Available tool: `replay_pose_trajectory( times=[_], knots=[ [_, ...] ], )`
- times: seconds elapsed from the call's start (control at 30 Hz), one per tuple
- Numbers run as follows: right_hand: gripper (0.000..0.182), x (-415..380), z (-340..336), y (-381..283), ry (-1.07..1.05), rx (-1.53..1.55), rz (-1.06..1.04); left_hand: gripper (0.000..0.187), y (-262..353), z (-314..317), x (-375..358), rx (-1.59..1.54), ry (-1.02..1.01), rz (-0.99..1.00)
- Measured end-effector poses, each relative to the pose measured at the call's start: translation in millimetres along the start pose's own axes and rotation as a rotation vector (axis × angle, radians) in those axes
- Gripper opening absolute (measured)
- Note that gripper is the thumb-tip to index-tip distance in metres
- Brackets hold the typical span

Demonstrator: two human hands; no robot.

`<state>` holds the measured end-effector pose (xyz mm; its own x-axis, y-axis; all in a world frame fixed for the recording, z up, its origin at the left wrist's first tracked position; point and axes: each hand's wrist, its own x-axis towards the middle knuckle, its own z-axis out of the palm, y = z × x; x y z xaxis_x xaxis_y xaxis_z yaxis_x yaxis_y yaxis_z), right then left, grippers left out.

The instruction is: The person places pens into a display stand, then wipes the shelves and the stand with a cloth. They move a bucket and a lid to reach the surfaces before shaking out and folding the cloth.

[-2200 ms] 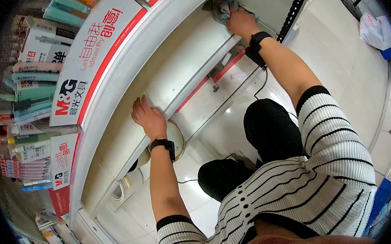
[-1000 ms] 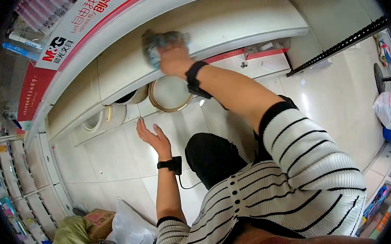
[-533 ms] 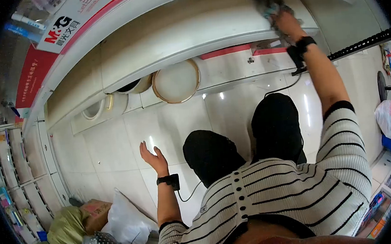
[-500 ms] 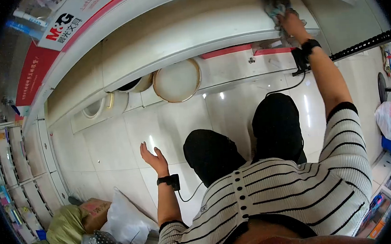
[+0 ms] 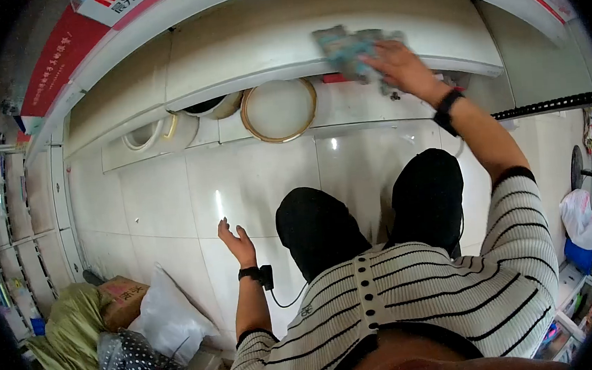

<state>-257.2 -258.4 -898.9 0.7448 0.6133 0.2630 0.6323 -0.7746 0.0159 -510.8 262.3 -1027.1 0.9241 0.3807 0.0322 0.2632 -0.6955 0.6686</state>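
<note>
My right hand [image 5: 401,67] presses a crumpled blue-grey cloth [image 5: 342,48] flat against the front part of a low cream shelf [image 5: 243,46]. The fingers are spread over the cloth, near the shelf's front lip. My left hand [image 5: 236,243] hangs free above the white floor tiles [image 5: 240,182], fingers loosely apart, holding nothing. Both wrists carry a black band with a cable. My knees in black trousers are bent below the shelf.
Under the shelf stand a round gold-rimmed lid [image 5: 280,110] and white pots [image 5: 153,133]. Bags and a cardboard box [image 5: 120,296] lie at the lower left. A black slotted rail [image 5: 554,103] runs right. More shelving [image 5: 21,227] lines the left side.
My right hand has slid the cloth leftward along the shelf from its right end. My left hand stays off the shelf, hanging open over the floor. The view has tilted down.
</note>
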Motion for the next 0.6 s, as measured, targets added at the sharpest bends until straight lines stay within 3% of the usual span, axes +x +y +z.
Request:
replay_pose_trajectory(
  times=[0.07, 0.2, 0.3, 0.47, 0.6],
  knots=[
    [0.06, 50.7, 21.8, -33.6, 0.056, -0.036, -0.088, 0.045, 0.7, 2.2, -0.3, 0.008, -0.009, -0.011],
    [0.055, 139.6, 52.6, -113.2, 0.215, 0.079, -0.087, 0.045, 15.3, 8.4, 2.6, 0.008, -0.043, -0.014],
    [0.054, 170.8, 70.4, -134.3, 0.252, 0.096, -0.07, 0.044, 40.1, 17.5, 16.4, -0.048, -0.053, 0.037],
    [0.059, 135.6, 60.2, -102.3, 0.298, 0.156, -0.089, 0.041, 86.0, 23.8, 51.2, -0.044, -0.089, 0.219],
    [0.072, 63.2, 27.7, -48.8, 0.246, 0.133, -0.044, 0.04, 118.7, 35.0, 80.3, -0.022, -0.09, 0.301]
  ],
)
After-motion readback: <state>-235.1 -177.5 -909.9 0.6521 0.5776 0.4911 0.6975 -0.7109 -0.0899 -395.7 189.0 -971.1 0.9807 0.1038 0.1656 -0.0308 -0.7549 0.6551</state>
